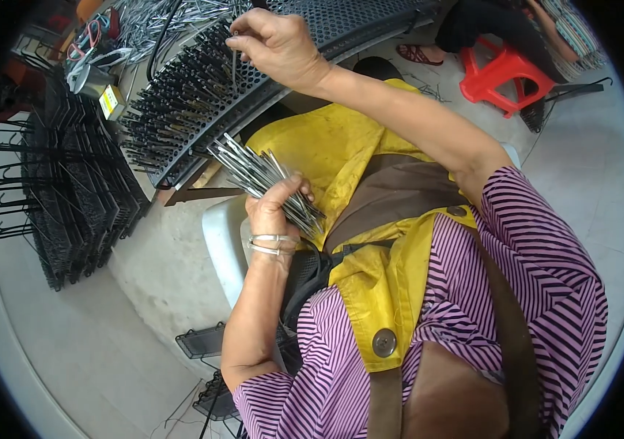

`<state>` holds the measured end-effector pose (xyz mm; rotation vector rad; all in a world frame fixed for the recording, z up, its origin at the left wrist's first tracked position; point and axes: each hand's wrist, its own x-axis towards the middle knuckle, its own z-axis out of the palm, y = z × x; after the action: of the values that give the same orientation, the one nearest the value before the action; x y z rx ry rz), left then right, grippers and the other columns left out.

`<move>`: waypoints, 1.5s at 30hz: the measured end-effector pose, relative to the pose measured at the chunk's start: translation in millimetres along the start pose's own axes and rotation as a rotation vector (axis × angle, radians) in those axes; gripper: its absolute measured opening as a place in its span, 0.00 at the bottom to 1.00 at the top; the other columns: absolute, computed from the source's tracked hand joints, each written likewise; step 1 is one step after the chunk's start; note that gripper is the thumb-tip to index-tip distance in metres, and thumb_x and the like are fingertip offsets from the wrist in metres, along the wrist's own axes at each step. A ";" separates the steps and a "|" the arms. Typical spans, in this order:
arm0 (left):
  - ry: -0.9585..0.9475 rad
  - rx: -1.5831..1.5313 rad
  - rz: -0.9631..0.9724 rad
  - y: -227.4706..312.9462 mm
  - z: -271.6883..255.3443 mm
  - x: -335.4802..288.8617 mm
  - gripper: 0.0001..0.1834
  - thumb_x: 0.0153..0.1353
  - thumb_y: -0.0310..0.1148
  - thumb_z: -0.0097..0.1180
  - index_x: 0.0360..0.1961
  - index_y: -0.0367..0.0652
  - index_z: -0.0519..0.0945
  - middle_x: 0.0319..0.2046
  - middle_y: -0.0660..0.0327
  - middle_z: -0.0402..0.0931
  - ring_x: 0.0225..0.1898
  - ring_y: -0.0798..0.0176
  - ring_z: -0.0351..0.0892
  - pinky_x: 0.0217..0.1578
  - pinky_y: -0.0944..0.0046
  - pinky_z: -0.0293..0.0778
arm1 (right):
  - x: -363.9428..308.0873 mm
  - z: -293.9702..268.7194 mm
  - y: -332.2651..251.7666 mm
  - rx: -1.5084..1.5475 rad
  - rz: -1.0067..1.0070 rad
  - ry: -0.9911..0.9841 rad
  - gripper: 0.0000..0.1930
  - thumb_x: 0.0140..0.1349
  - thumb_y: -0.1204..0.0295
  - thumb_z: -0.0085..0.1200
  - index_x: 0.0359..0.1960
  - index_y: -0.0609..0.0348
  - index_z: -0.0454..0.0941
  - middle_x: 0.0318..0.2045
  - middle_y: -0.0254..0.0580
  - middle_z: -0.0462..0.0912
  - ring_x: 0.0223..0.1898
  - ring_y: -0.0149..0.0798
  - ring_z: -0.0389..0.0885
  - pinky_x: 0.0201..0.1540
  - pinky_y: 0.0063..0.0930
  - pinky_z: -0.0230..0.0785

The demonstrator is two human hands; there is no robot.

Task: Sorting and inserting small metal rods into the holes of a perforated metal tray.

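Note:
My left hand (271, 208) is wrapped round a bundle of thin silvery metal rods (242, 164), which points up and to the left above my lap. Farther off, my right hand (279, 47) pinches a single slim metal rod (235, 73) between thumb and fingertips. That rod hangs upright over a long black perforated rack (250, 91); whether its lower end is inside a hole I cannot tell. Many dark-topped rods (187, 88) stand close together in the rack's left part. On the right, bare holes (341, 25) show.
A loose heap of metal rods (154, 25) lies behind the rack. Scissors (87, 40), a metal cup (92, 79) and a yellow box (112, 102) sit at the left. Stacked black racks with hooks (70, 190) stand on the floor. A red stool (505, 77) and another person's foot (421, 53) are at right.

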<state>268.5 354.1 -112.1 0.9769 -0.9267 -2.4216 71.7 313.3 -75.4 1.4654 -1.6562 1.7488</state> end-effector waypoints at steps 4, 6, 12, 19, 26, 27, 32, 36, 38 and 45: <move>-0.009 -0.003 0.010 0.6 -0.5 -0.2 0.13 0.45 0.20 0.52 0.35 0.37 0.69 0.26 0.57 0.72 0.24 0.62 0.71 0.26 0.62 0.70 | 6.2 0.1 -4.9 -0.018 -0.155 -0.046 0.05 0.46 0.75 0.56 0.25 0.62 0.74 0.19 0.46 0.76 0.24 0.43 0.78 0.27 0.28 0.70; -0.007 -0.006 0.012 0.9 -1.3 0.0 0.13 0.45 0.20 0.52 0.35 0.37 0.69 0.26 0.57 0.72 0.24 0.62 0.71 0.26 0.62 0.70 | 5.9 0.1 -5.9 -0.043 -0.155 -0.112 0.05 0.45 0.75 0.56 0.24 0.61 0.74 0.19 0.46 0.76 0.24 0.44 0.78 0.27 0.29 0.71; -0.018 -0.066 0.013 -1.8 -3.1 4.0 0.13 0.46 0.20 0.52 0.35 0.36 0.69 0.25 0.57 0.71 0.24 0.62 0.70 0.25 0.62 0.70 | 0.8 12.0 8.8 -0.143 -0.232 -0.337 0.03 0.49 0.78 0.51 0.26 0.62 0.75 0.18 0.45 0.76 0.20 0.42 0.77 0.23 0.28 0.70; 0.080 -0.046 0.053 -2.3 -4.8 3.5 0.12 0.46 0.19 0.53 0.35 0.36 0.70 0.24 0.57 0.70 0.24 0.61 0.70 0.25 0.61 0.71 | -0.6 2.5 -11.1 -0.259 -0.240 -0.543 0.02 0.43 0.81 0.46 0.20 0.62 0.68 0.17 0.46 0.74 0.23 0.48 0.76 0.25 0.36 0.69; 0.117 -0.030 0.070 -2.9 -9.6 9.4 0.11 0.46 0.20 0.54 0.34 0.35 0.70 0.23 0.57 0.71 0.24 0.60 0.71 0.24 0.61 0.72 | -41.9 -22.8 -22.8 -0.058 0.063 -0.610 0.14 0.49 0.69 0.56 0.32 0.70 0.74 0.21 0.54 0.77 0.21 0.47 0.78 0.25 0.32 0.69; 0.120 -0.032 0.068 -2.4 -9.2 9.5 0.11 0.46 0.20 0.54 0.34 0.35 0.70 0.23 0.57 0.71 0.24 0.60 0.71 0.24 0.61 0.72 | -53.7 -27.9 -28.6 0.008 0.128 -0.637 0.13 0.49 0.70 0.56 0.30 0.70 0.75 0.19 0.52 0.77 0.20 0.43 0.78 0.24 0.30 0.69; 0.112 0.021 0.101 -3.7 -9.8 10.1 0.12 0.43 0.18 0.56 0.31 0.34 0.72 0.23 0.58 0.74 0.20 0.61 0.75 0.21 0.64 0.75 | -76.6 -50.0 -59.6 0.442 0.919 -0.906 0.08 0.48 0.74 0.55 0.25 0.68 0.76 0.16 0.43 0.77 0.18 0.30 0.76 0.21 0.23 0.67; 0.114 0.073 0.095 -6.2 -5.3 3.3 0.13 0.41 0.17 0.58 0.31 0.33 0.72 0.23 0.58 0.74 0.20 0.61 0.75 0.22 0.63 0.75 | -82.2 -54.1 -64.3 0.387 0.848 -0.850 0.06 0.48 0.76 0.53 0.18 0.67 0.73 0.16 0.38 0.77 0.18 0.27 0.74 0.20 0.22 0.66; 0.119 0.075 0.100 -5.8 -1.0 2.0 0.13 0.41 0.17 0.58 0.30 0.34 0.71 0.23 0.58 0.74 0.21 0.60 0.75 0.22 0.63 0.76 | -88.8 -55.3 -57.5 0.180 0.557 -0.756 0.06 0.47 0.77 0.52 0.17 0.66 0.71 0.16 0.38 0.76 0.16 0.28 0.74 0.19 0.23 0.66; 0.204 0.029 0.061 -3.0 3.6 -0.6 0.10 0.44 0.19 0.57 0.28 0.36 0.70 0.20 0.58 0.72 0.19 0.61 0.74 0.22 0.61 0.75 | -28.3 -66.4 -35.9 0.355 0.807 -0.434 0.08 0.58 0.73 0.48 0.25 0.65 0.71 0.17 0.38 0.76 0.19 0.23 0.74 0.17 0.13 0.66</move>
<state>266.1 358.1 -112.0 1.1635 -0.9067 -2.2150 82.7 392.6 -65.7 1.5101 -2.5217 2.3443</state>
